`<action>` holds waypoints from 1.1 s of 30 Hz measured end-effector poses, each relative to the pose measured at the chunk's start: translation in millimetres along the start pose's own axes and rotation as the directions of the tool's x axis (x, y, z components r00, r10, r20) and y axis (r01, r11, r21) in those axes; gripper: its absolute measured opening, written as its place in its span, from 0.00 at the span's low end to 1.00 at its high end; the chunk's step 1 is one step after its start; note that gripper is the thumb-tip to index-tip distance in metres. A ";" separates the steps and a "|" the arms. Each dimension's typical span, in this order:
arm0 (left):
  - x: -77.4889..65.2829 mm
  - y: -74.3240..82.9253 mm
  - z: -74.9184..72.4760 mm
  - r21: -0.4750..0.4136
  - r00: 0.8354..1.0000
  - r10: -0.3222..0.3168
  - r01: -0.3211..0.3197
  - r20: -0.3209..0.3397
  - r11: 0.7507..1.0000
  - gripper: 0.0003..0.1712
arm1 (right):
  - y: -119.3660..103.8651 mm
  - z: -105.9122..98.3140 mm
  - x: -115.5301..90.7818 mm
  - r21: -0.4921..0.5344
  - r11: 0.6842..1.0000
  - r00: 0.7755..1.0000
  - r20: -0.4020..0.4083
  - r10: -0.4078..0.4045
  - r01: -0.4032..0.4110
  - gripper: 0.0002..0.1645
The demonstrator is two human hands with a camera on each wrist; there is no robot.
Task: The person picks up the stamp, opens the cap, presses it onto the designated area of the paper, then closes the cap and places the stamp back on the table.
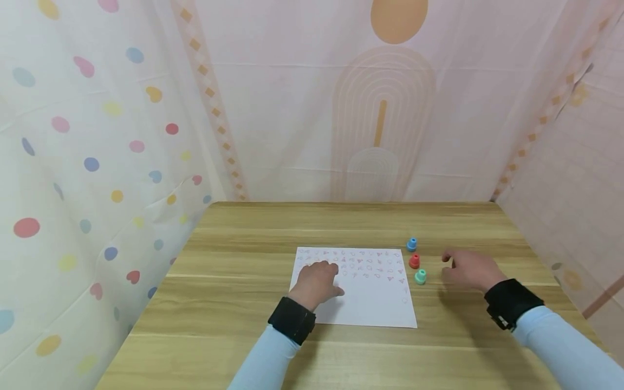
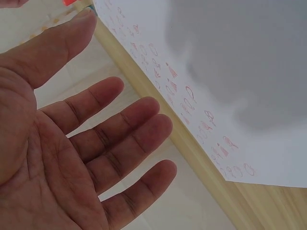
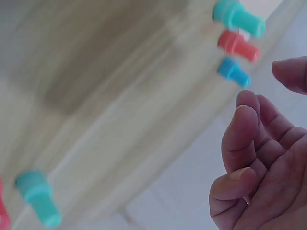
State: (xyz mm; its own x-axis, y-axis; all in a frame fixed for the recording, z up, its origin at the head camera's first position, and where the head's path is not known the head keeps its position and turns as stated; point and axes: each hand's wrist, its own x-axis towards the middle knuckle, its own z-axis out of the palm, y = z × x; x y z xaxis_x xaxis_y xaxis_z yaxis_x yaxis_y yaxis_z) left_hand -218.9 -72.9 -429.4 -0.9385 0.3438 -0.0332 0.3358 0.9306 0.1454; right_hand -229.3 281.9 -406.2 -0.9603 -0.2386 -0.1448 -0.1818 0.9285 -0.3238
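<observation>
Pale-blue fabric sleeves (image 1: 265,357) nearest, black wrist straps (image 1: 292,320) worn. Left hand (image 1: 316,286) held over white paper sheet (image 1: 370,306) marked with rows of small reddish shapes — fingers parted, nothing gripped. Blue stepped plastic peg (image 1: 411,245), red one (image 1: 414,261) and mint-green one (image 1: 421,277) lined up just off sheet's right edge, probably parked there for easy right-hand reach. Right hand (image 1: 470,269) held right of them, fingers loosely curled, thumb apart, nothing pinched. Second mint-green peg (image 3: 39,196) caught in right wrist view. No containers seen.
</observation>
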 end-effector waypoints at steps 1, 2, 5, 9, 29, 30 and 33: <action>0.2 -0.2 0.3 0.001 1.000 -0.003 0.003 0.001 1.000 0.24 | 3.9 -4.3 -1.7 -0.001 1.000 1.000 -0.004 -0.007 0.007 0.22; 0.4 -0.5 0.8 0.004 1.000 -0.006 0.006 0.004 1.000 0.24 | 8.4 -8.3 -3.4 -0.008 1.000 1.000 -0.010 -0.012 0.012 0.22; 0.5 -1.2 1.5 0.008 1.000 -0.014 0.013 0.009 1.000 0.24 | 22.4 -20.0 -9.3 -0.022 0.999 0.999 -0.027 -0.031 0.031 0.20; -0.1 -1.4 1.3 0.007 1.000 -0.016 0.016 0.014 1.000 0.23 | 39.0 -32.8 -16.5 -0.033 0.999 0.999 -0.035 -0.032 0.031 0.18; -0.6 -4.0 0.0 0.000 1.000 0.011 -0.011 0.008 1.000 0.24 | 102.7 -38.0 -48.2 -0.126 0.988 0.993 0.062 0.097 -0.089 0.35; -0.6 -3.7 -0.4 0.000 1.000 0.012 -0.012 0.008 1.000 0.24 | 103.9 -36.5 -48.5 -0.129 0.987 0.992 0.068 0.105 -0.096 0.37; -0.7 -3.0 -1.3 0.004 1.000 0.014 -0.014 0.007 1.000 0.24 | 105.4 -32.6 -48.4 -0.126 0.985 0.986 0.101 0.133 -0.120 0.41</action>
State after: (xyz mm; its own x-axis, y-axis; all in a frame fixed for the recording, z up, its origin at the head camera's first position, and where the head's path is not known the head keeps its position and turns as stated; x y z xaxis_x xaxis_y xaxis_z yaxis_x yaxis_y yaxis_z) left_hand -219.4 -76.1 -428.6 -0.9331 0.3576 -0.0380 0.3492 0.9263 0.1417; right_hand -208.9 400.6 -402.8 -0.9496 -0.1403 -0.2805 -0.0904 0.9789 -0.1834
